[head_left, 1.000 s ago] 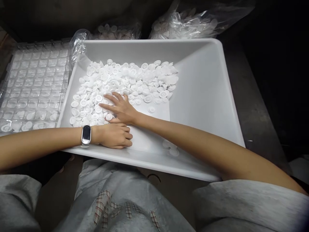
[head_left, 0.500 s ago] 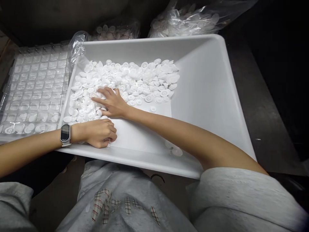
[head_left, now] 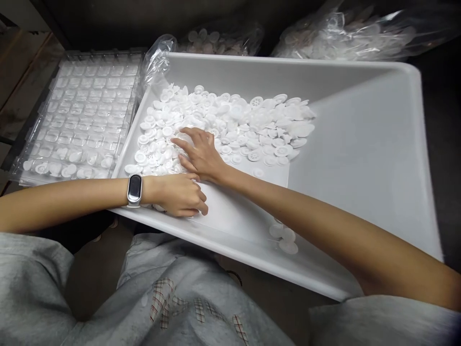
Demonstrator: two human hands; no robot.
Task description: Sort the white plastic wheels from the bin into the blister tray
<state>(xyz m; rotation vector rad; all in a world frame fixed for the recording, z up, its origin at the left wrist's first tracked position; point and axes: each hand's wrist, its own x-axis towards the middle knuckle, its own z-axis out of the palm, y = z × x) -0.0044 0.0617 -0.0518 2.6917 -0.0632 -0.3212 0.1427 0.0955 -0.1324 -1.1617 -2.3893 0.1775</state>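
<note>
A heap of small white round plastic discs [head_left: 230, 115], some with spoke-like holes, lies in a large light-grey plastic tub [head_left: 363, 144]. My right hand [head_left: 203, 156] reaches over the heap's near edge, fingers spread and touching the discs. Just in front of it, my left hand [head_left: 180, 194] is low over the tub's near left corner with its fingers curled under; whatever may be inside them is hidden. A grey fitness band [head_left: 134, 190] is on the left wrist.
Left of the tub is a clear plastic tray [head_left: 90, 110] with rows of pockets, white discs in its nearest rows. Clear bags of discs, a small bag [head_left: 219, 43] and a bigger bag [head_left: 345, 38], stand behind the tub. A few loose discs [head_left: 287, 240] lie near the front wall.
The whole scene has shifted right in view as the head turned left. My left hand's fingers have loosened slightly; my right hand stays spread on the heap.
</note>
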